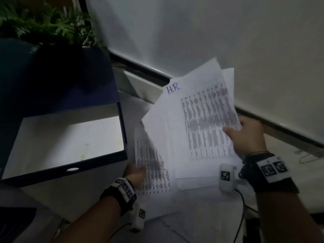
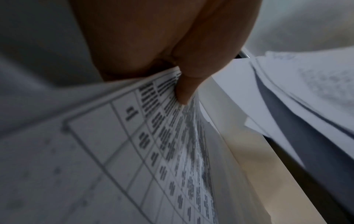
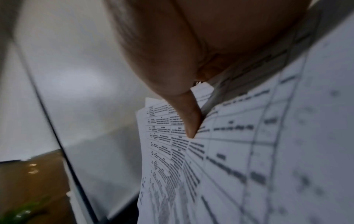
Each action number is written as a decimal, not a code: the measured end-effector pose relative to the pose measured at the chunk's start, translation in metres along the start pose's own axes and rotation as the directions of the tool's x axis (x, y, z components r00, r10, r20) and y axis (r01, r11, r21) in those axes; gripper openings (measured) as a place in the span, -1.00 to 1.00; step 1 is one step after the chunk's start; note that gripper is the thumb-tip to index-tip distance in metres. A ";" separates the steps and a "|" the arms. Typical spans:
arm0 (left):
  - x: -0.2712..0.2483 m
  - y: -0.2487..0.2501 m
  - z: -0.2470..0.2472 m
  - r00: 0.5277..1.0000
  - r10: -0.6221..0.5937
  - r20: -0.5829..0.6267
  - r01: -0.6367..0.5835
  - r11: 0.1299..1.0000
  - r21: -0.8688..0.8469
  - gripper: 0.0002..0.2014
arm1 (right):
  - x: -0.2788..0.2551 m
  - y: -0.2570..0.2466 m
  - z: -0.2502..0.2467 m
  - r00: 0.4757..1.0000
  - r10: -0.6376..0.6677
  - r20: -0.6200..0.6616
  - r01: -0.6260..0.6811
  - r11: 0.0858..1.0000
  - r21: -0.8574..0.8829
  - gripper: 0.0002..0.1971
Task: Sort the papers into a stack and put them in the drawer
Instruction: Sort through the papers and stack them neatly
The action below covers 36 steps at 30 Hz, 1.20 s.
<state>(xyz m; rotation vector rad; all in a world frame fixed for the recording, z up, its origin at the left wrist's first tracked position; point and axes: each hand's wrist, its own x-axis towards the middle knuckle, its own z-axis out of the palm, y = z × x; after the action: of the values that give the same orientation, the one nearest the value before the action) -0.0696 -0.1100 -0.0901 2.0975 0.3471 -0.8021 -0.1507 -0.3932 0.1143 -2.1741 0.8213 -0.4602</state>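
My right hand (image 1: 245,135) pinches a fanned bunch of white printed papers (image 1: 198,116) by their right edge; the top sheet bears a handwritten "H.R." and a table. In the right wrist view the thumb (image 3: 189,121) presses on the printed table of those papers (image 3: 249,151). My left hand (image 1: 135,173) pinches a separate printed sheet (image 1: 150,165) at its lower left edge; the thumb (image 2: 185,91) lies on that sheet (image 2: 153,144). More loose papers (image 1: 192,213) lie on the desk below. The dark blue drawer (image 1: 98,166) stands open at the left, its white inside bare.
A potted green plant (image 1: 43,27) stands at the back left behind the drawer unit. A white wall panel (image 1: 228,32) with a dark sill runs along the back. A cable (image 1: 242,207) crosses the desk near my right wrist.
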 end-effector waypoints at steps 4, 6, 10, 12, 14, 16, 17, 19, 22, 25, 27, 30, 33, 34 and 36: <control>0.006 -0.007 0.002 0.998 0.045 -0.039 -0.050 0.989 -0.138 -0.62 | 0.000 0.070 0.055 0.953 0.219 0.210 -0.217 0.976 -0.034 -0.74; 0.007 -0.006 0.000 0.997 0.020 -0.072 -0.034 0.979 -0.201 -0.53 | -0.006 0.110 0.088 0.888 0.346 0.304 -0.319 0.938 -0.135 -0.67; 0.007 -0.001 0.000 0.991 -0.018 -0.133 -0.019 0.963 -0.270 -0.47 | -0.021 0.165 0.131 0.822 0.404 0.402 -0.288 0.903 -0.318 -0.52; 0.010 -0.004 0.004 0.988 0.031 -0.149 -0.066 0.970 -0.233 -0.50 | -0.024 0.167 0.134 0.802 0.401 0.443 -0.260 0.902 -0.345 -0.53; 0.011 -0.005 0.005 0.989 0.025 -0.143 -0.055 0.976 -0.213 -0.48 | -0.019 0.166 0.133 0.807 0.389 0.443 -0.244 0.904 -0.350 -0.60; 0.014 -0.003 0.006 0.992 0.051 -0.119 -0.073 0.979 -0.189 -0.49 | -0.008 0.163 0.135 0.828 0.373 0.419 -0.229 0.907 -0.354 -0.56; 0.015 -0.002 0.006 0.992 0.069 -0.107 -0.087 0.982 -0.170 -0.50 | -0.004 0.159 0.139 0.829 0.380 0.411 -0.241 0.905 -0.351 -0.51; 0.017 -0.001 0.006 0.991 0.103 -0.087 -0.113 0.987 -0.118 -0.50 | 0.004 0.148 0.152 0.829 0.346 0.439 -0.208 0.920 -0.333 -0.48; 0.021 -0.002 0.004 0.989 0.129 -0.080 -0.134 0.988 -0.071 -0.51 | 0.009 0.123 0.169 0.835 0.257 0.487 -0.151 0.958 -0.245 -0.50; 0.031 -0.005 -0.001 0.984 0.107 -0.141 -0.118 0.990 -0.074 -0.55 | 0.013 0.119 0.172 0.903 0.252 0.348 -0.206 0.965 -0.165 -0.51; 0.034 -0.005 -0.002 0.986 0.098 -0.137 -0.111 0.989 -0.092 -0.55 | 0.014 0.127 0.173 0.911 0.279 0.303 -0.235 0.956 -0.174 -0.56; 0.033 -0.003 0.000 0.988 0.081 -0.131 -0.095 0.990 -0.105 -0.58 | 0.016 0.126 0.179 0.884 0.272 0.380 -0.227 0.961 -0.162 -0.58; 0.029 0.006 0.001 0.987 0.104 -0.126 -0.111 0.992 -0.053 -0.55 | 0.016 0.105 0.190 0.825 0.197 0.530 -0.134 0.979 -0.156 -0.52; 0.028 0.009 0.002 0.990 0.086 -0.113 -0.092 0.995 -0.047 -0.52 | 0.015 0.098 0.194 0.822 0.183 0.540 -0.105 0.979 -0.173 -0.47; 0.026 0.016 0.002 0.994 0.016 -0.108 -0.030 0.991 -0.132 -0.45 | 0.014 0.093 0.201 0.866 0.218 0.450 -0.078 0.948 -0.309 -0.36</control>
<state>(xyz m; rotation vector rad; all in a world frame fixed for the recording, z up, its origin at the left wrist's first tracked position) -0.0427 -0.1222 -0.0986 2.0190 0.4223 -0.6367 -0.0689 -0.3448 -0.0864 -2.3124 0.7968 0.2945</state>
